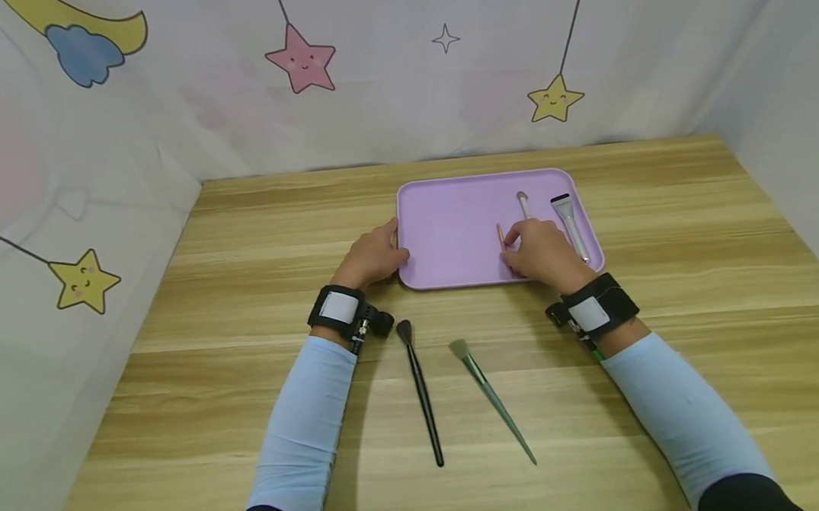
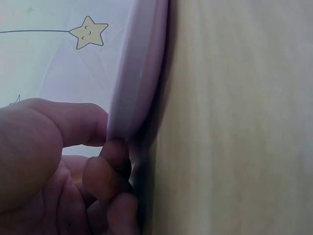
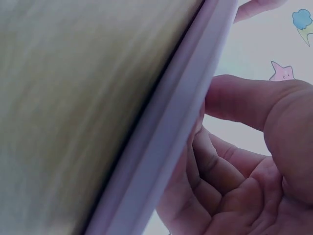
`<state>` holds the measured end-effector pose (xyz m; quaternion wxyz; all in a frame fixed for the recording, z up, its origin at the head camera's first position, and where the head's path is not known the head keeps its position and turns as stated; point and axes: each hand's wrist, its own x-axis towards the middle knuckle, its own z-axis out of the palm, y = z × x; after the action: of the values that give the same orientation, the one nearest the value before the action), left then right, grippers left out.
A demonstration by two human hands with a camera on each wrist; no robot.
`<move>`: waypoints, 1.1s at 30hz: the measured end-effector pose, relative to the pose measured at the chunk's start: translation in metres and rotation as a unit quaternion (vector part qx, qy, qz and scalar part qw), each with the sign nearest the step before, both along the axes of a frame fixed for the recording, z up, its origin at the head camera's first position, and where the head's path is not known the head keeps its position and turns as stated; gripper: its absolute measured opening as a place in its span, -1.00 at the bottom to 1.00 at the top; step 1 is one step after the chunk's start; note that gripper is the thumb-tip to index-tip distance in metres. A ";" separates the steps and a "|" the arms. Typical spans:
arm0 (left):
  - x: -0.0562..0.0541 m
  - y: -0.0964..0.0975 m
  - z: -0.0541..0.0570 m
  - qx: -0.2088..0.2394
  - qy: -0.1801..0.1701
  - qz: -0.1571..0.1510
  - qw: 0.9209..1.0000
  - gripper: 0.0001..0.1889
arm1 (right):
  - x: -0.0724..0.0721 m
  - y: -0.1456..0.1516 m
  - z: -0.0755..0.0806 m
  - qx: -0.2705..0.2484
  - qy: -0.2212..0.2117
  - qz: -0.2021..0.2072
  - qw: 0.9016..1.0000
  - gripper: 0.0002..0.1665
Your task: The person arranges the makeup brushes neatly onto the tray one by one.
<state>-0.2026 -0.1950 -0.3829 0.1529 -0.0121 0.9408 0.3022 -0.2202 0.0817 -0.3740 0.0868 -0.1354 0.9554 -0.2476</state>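
Note:
The lilac tray [image 1: 466, 212] lies at the table's far side. My left hand [image 1: 371, 255] grips its left edge, thumb at the rim and curled fingers beneath, as the tray rim [image 2: 139, 73] shows in the left wrist view. Over the tray's right part, my right hand [image 1: 545, 252] pinches a slim pink makeup brush [image 1: 500, 235], mostly hidden by the fingers. A small makeup brush [image 1: 524, 205] with a brown tip lies partly behind that hand. Right of it rests a silver makeup brush [image 1: 571, 226] with flat dark bristles. The right wrist view hides the pinched brush behind the rim [image 3: 161, 127].
Nearer on the wooden table [image 1: 228, 316] lie a black makeup brush [image 1: 422, 393] and a green makeup brush [image 1: 495, 402], between my forearms. A pale curtain [image 1: 388, 125] with stars stands behind the table's far edge.

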 end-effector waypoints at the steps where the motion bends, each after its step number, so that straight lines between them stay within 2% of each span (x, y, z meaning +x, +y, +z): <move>1: 0.000 0.000 0.000 0.001 0.000 0.001 1.000 -0.21 | 0.000 0.000 0.000 0.000 0.000 0.000 1.000 -0.70; 6: 0.000 0.001 -0.001 0.004 -0.003 0.004 1.000 -0.21 | 0.001 0.001 -0.001 -0.008 0.006 0.008 1.000 -0.69; 15: 0.001 0.002 0.001 -0.001 -0.006 0.006 1.000 -0.21 | 0.005 0.002 0.004 -0.009 0.054 0.011 0.998 -0.52; 23: 0.001 0.002 0.000 -0.004 -0.004 0.008 1.000 -0.22 | 0.015 0.000 0.014 -0.024 0.034 0.024 0.999 -0.55; 33: 0.001 0.003 0.000 -0.001 -0.005 0.011 1.000 -0.21 | 0.023 -0.003 0.021 -0.040 0.053 0.055 0.996 -0.61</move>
<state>-0.2018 -0.1920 -0.3829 0.1547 -0.0242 0.9402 0.3024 -0.1975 0.0787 -0.3535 0.0437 -0.2040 0.9392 -0.2728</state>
